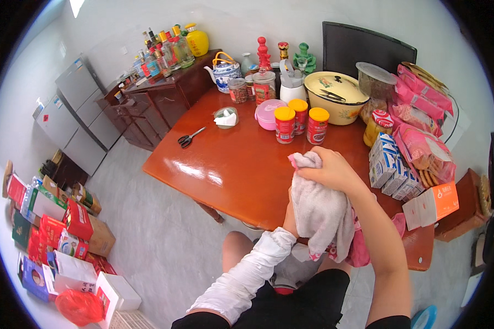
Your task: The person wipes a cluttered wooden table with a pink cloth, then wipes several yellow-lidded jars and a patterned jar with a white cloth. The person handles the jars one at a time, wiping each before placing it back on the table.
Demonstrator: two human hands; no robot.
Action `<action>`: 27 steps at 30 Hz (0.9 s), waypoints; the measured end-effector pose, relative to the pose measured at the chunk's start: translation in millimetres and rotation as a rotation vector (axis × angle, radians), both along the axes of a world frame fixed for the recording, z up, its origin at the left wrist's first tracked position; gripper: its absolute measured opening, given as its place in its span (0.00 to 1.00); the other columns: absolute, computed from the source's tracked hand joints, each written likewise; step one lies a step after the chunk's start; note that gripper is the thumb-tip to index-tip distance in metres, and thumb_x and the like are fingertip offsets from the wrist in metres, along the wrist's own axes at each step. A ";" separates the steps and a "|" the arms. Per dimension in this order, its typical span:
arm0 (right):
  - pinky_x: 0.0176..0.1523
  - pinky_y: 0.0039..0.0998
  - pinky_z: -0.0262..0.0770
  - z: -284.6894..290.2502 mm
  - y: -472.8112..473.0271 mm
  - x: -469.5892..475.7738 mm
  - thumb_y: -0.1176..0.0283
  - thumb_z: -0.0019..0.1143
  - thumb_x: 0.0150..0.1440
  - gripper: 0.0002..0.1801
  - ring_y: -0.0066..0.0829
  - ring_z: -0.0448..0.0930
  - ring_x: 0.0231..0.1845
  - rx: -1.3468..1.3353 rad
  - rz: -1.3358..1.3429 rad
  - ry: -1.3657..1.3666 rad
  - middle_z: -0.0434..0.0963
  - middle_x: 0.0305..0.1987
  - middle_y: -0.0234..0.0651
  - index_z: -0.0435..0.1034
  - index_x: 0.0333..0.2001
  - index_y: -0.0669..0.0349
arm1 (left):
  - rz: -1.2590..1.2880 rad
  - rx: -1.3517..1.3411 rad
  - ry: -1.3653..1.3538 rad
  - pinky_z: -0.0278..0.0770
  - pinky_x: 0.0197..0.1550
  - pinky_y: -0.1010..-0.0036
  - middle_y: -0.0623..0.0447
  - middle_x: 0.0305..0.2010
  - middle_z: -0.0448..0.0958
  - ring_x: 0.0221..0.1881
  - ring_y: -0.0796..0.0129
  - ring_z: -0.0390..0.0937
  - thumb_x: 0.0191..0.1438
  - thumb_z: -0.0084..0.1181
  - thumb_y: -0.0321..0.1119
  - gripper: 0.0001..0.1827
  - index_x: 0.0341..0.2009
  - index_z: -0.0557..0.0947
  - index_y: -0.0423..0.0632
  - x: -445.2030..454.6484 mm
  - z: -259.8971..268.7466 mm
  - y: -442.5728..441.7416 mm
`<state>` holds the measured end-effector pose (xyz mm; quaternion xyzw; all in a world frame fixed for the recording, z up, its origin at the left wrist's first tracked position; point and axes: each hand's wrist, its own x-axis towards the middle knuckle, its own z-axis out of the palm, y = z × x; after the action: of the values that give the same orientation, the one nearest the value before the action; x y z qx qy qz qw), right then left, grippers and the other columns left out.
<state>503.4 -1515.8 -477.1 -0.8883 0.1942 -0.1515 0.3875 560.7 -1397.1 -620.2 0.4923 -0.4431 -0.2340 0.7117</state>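
A greyish-white plush cloth with pink edging hangs over the near edge of the table, above my lap. Its upper end is bunched in my right hand, fingers and thumb closed around it. My left hand goes up behind the cloth; only a strip by the wrist shows, and its fingers are hidden. A wrinkled white sleeve covers the left forearm, while the right forearm is bare. Pink-red patterned fabric hangs below and beside the cloth.
The brown table holds black-handled scissors, red jars with yellow lids, a pink lidded bowl and a cream enamel pot. Milk cartons, bagged snacks and a tissue box crowd the right side.
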 end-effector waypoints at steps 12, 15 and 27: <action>0.63 0.47 0.61 -50.0 82.4 -75.6 0.72 0.64 0.42 0.38 0.57 0.62 0.62 -0.629 -0.211 -0.291 0.58 0.65 0.57 0.63 0.60 0.59 | 0.011 -0.155 0.177 0.61 0.65 0.69 0.47 0.61 0.63 0.63 0.64 0.62 0.61 0.47 0.34 0.27 0.63 0.58 0.43 -4.9 -4.4 -5.1; 0.63 0.47 0.61 -39.1 74.8 -63.3 0.72 0.64 0.42 0.39 0.57 0.62 0.62 -0.619 -0.172 -0.224 0.58 0.64 0.57 0.62 0.61 0.58 | -0.070 -0.213 0.398 0.62 0.65 0.69 0.48 0.62 0.63 0.62 0.63 0.63 0.64 0.43 0.38 0.26 0.63 0.58 0.45 -2.9 -12.7 -11.7; 0.47 0.41 0.66 -5.1 44.0 -17.8 0.67 0.59 0.40 0.23 0.44 0.70 0.47 -0.572 0.177 -0.065 0.71 0.43 0.40 0.67 0.42 0.60 | -0.374 -0.546 0.810 0.56 0.67 0.72 0.53 0.65 0.59 0.65 0.67 0.59 0.69 0.31 0.46 0.30 0.71 0.44 0.57 -12.1 -2.3 -14.2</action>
<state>485.6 -1471.8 -482.2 -0.9697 0.0528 -0.1938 0.1392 548.7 -1411.3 -622.5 0.0712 -0.2577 -0.4046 0.8745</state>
